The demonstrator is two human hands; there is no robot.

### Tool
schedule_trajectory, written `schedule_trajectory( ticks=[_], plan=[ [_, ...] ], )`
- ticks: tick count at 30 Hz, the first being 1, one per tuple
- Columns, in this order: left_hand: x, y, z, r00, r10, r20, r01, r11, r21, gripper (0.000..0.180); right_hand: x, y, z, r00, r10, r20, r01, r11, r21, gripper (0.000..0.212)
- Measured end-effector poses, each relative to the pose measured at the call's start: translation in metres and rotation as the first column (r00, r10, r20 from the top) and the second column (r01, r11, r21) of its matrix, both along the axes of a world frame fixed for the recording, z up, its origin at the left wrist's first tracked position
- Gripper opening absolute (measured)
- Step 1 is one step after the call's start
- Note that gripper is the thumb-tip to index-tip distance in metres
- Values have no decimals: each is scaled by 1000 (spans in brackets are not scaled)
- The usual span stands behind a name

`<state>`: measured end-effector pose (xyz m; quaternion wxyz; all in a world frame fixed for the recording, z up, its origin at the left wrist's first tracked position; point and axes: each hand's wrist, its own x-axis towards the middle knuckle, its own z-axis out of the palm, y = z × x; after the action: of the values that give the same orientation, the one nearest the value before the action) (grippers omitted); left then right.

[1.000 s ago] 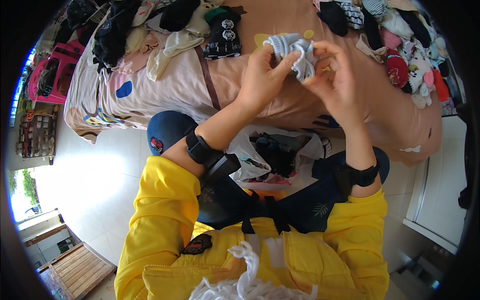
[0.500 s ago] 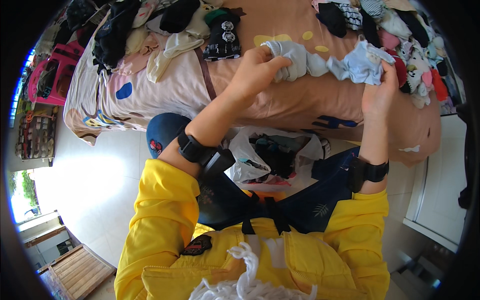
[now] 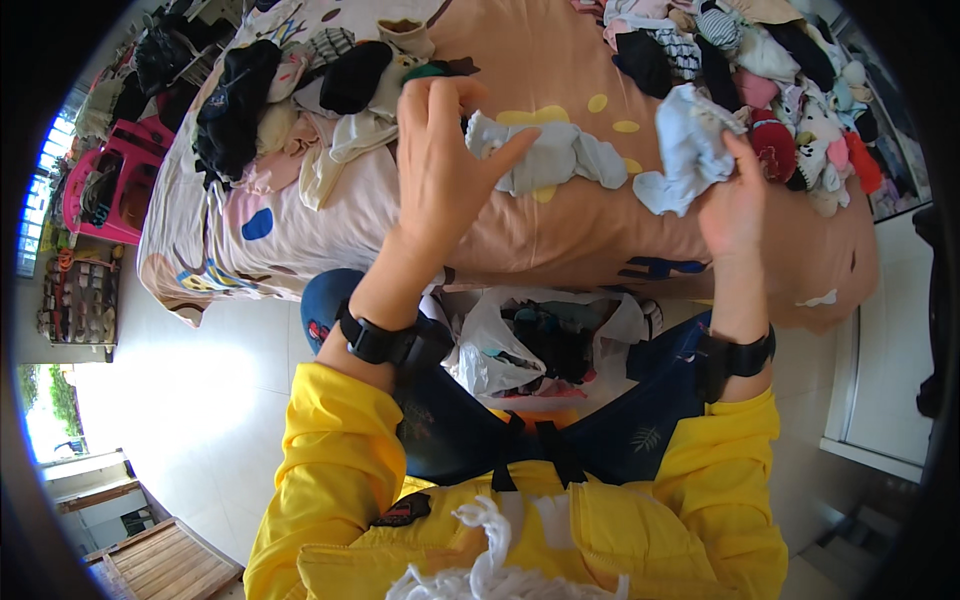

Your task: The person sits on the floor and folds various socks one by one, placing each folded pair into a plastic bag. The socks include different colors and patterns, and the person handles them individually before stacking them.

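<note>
A light blue sock [image 3: 570, 160] lies stretched out on the peach patterned bedspread [image 3: 490, 235]. Just left of its cuff is my left hand [image 3: 430, 165], thumb and fingers spread, holding nothing. My right hand [image 3: 735, 205] pinches a second light blue sock [image 3: 685, 150] by its right side, and that sock hangs bunched over the bed. Behind my left fingers, a dark and green sock bundle [image 3: 445, 68] is mostly hidden. Black, white and pale pink socks [image 3: 350, 135] are heaped to its left.
Another heap of mixed socks [image 3: 755, 90] covers the far right of the bed. Between my knees, a white plastic bag [image 3: 480, 345] holds dark clothing. A pink plastic stool [image 3: 125, 170] and a shoe rack [image 3: 80, 300] stand at left; a white door [image 3: 885, 340] is at right.
My left hand has let go of one light blue sock, now lying on the bed, and moved left with its fingers opened. My right hand still holds the other sock, shifted slightly left.
</note>
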<state>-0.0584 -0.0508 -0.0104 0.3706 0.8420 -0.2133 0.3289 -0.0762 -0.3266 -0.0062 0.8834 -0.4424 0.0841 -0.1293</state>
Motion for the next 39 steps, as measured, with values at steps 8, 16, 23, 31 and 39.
schedule_trajectory(
  ticks=[8, 16, 23, 31, 39],
  plan=[
    [-15, -26, -10, 402, -881, -248, 260, 370, -892, 51, -16, 30, -11, 653, 732, 196, -396, 550, -735, 39],
    [-10, -9, -5, 187, -864, -468, 348, 504, -791, 49, -16, 32, -18, 866, 499, -37, -187, 254, -949, 27],
    [1, 40, 8, 292, -524, -800, 651, 722, -235, 21, -19, -16, 7, 700, 667, -257, -533, 247, -810, 18],
    [7, 56, 8, 637, -441, -632, 516, 853, -76, 25, -23, 2, 3, 842, 484, -238, -258, -26, -966, 10],
    [10, 40, -6, 923, -309, -229, 364, 895, 258, 21, -6, 23, -34, 845, 443, 298, 300, 67, -952, 7]
  ],
)
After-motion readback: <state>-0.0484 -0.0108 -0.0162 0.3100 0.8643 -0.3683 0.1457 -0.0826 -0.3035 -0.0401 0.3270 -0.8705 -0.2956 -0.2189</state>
